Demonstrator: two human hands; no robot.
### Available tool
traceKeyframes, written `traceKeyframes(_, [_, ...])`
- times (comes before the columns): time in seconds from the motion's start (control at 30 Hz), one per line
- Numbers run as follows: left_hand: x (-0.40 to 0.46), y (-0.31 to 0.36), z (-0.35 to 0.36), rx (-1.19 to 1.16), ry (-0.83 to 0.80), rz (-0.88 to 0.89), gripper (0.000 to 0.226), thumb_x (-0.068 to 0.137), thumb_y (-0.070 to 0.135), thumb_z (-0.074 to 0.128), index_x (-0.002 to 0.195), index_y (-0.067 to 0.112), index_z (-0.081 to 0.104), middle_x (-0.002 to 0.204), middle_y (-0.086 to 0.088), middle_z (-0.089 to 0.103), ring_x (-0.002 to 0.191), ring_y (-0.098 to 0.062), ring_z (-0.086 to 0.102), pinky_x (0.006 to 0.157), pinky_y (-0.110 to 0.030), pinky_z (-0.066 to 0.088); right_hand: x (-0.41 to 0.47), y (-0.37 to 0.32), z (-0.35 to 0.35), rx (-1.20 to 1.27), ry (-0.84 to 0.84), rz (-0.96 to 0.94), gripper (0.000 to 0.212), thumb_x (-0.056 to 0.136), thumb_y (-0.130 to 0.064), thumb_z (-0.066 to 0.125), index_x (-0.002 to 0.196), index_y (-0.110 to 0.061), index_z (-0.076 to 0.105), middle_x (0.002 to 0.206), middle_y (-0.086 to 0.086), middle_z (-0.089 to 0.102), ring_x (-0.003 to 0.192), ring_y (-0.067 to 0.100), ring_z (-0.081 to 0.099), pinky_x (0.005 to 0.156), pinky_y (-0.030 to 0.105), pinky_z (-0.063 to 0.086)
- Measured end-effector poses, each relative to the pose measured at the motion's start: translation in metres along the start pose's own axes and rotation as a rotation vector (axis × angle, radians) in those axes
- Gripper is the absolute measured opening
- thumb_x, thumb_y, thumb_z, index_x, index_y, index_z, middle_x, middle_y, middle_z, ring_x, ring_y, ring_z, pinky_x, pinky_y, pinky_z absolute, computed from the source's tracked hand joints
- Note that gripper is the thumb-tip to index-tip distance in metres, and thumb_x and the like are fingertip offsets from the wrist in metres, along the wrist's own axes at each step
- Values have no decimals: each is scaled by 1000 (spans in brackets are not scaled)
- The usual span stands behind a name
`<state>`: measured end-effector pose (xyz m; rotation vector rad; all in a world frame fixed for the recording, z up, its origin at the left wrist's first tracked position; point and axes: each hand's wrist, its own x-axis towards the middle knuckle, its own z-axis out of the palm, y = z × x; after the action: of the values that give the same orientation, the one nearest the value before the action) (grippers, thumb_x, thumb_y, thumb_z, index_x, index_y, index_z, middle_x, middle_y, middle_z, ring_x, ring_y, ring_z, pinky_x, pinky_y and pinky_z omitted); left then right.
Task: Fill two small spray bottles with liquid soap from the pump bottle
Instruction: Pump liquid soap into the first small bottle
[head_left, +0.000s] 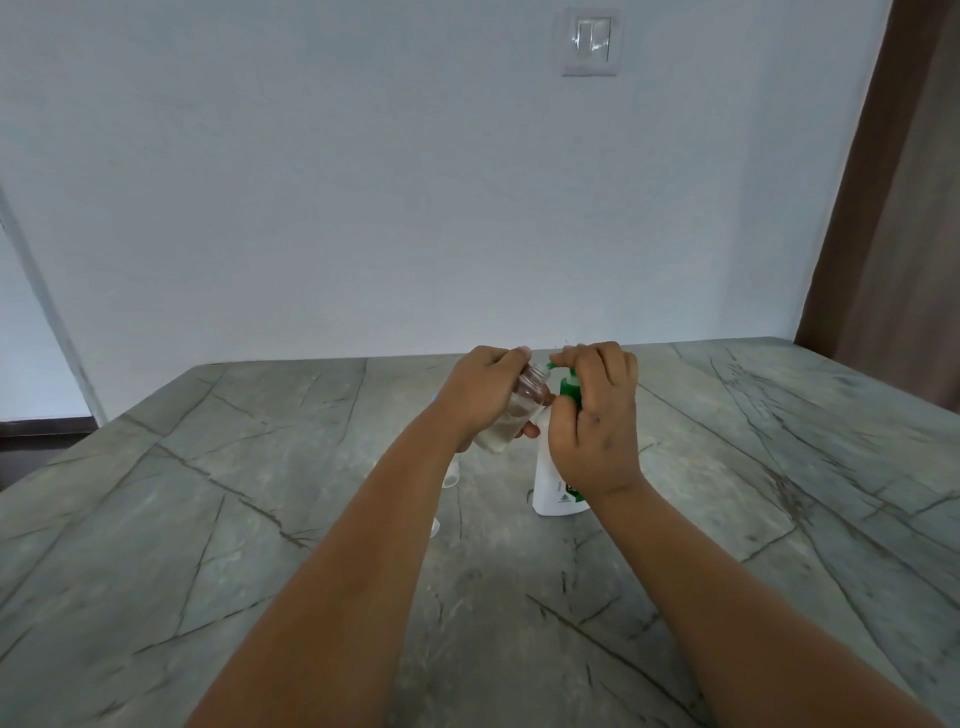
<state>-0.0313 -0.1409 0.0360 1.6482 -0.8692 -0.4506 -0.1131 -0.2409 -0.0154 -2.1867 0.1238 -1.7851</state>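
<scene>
in the head view, the left hand (480, 397) grips a small clear spray bottle (514, 415), fingers and thumb wrapped round its body, and holds it tilted in the air with its open neck just beside the green spout of the pump bottle (558, 480). the bottle has no cap on and looks to hold some pale liquid low down, though how much is hard to tell. the right hand (597, 421) rests over the green pump head, fingers curled down on it and thumb near the collar, so it holds the pump and not a loose thing. the pump bottle stands upright on the tabletop (260, 519), toward the far edge and roughly midway along it. behind the left forearm, bits of other clear items (451, 475) show on the tabletop; they may be the second bottle or caps, but they are too hidden to say. a light switch (592, 41) sits on the wall above. the step in hand looks like filling the first bottle. the next move calls for keeping the narrow neck right under the spout while pressing the pump steadily, since a small drift would drop soap down the outside.
</scene>
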Motion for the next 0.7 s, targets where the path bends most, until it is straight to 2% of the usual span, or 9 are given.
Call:
traceKeyframes(0.17, [0,0,0,3,3,4,43,105,31,42,88,1,67,78,-11,76,61,-38,70,59,-36,57,1,-2,-2,13,-1,5,35,72,-8,35,97,-1,59,99,11,54,91,21,44,76,28,39])
traceKeyframes(0.27, [-1,1,1,-3,-1,7,42,105,30,42,83,3,66,74,-9,75,60,-36,69,54,-32,55,1,-1,1,17,6,27,34,71,-7,35,95,-2,59,98,9,54,92,17,40,76,25,36])
traceKeyframes(0.37, [0,0,1,1,1,11,42,105,30,43,81,3,65,74,-10,75,57,-34,69,52,-31,53,1,2,3,5,11,26,30,71,-6,36,91,-3,59,93,8,54,90,13,37,71,29,37])
traceKeyframes(0.57, [0,-1,1,8,10,19,42,105,30,43,83,2,65,71,-9,74,56,-33,70,54,-33,55,-1,-2,0,-15,-17,27,34,71,-10,35,94,-1,59,98,12,54,88,24,43,74,31,37])
traceKeyframes(0.7, [0,0,0,15,10,15,41,105,29,43,87,0,66,70,-7,74,57,-33,70,55,-33,56,1,-4,0,2,-19,42,36,72,-11,34,96,-1,59,101,12,53,90,23,43,77,31,38])
